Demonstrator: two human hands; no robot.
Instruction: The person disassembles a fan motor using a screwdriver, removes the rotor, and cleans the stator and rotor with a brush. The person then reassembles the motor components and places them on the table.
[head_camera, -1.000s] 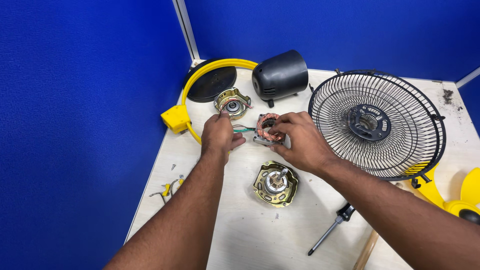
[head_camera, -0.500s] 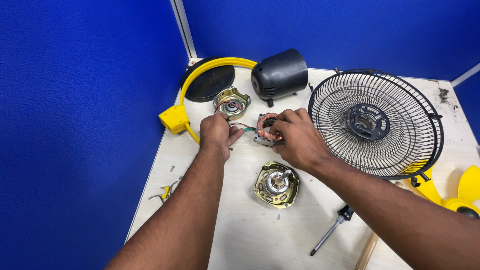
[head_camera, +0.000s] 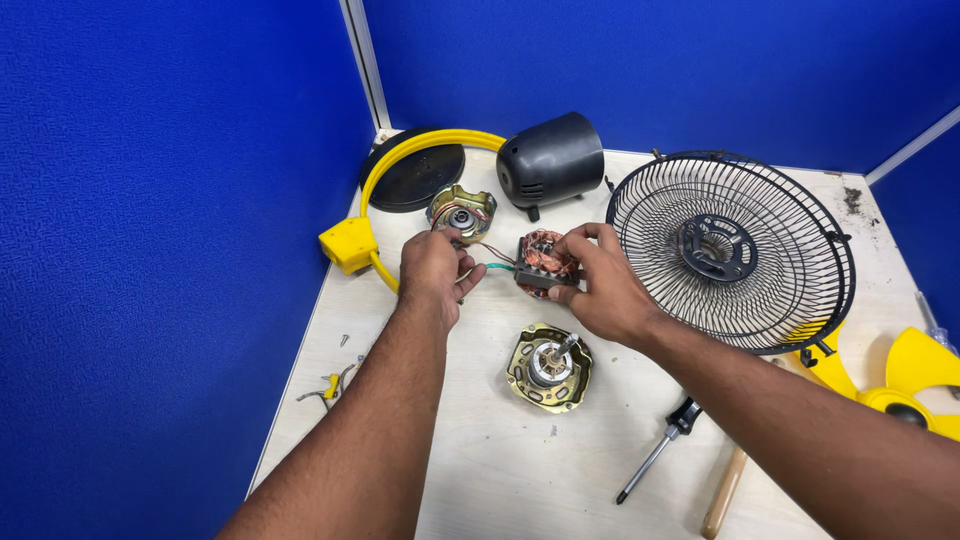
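Stator, gripped by the right hand, has barely shifted while the left hand keeps pinching its wires.

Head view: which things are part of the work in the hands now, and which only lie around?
In hand:
- stator with copper windings, held by right hand
- coloured wires, pinched by left hand

Lying about:
- rotor housing
- second motor cover
- black motor casing
- wire fan guard
- screwdriver

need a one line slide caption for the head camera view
Right hand holds a copper-wound motor stator while left hand grips its wires, beside a black fan guard.
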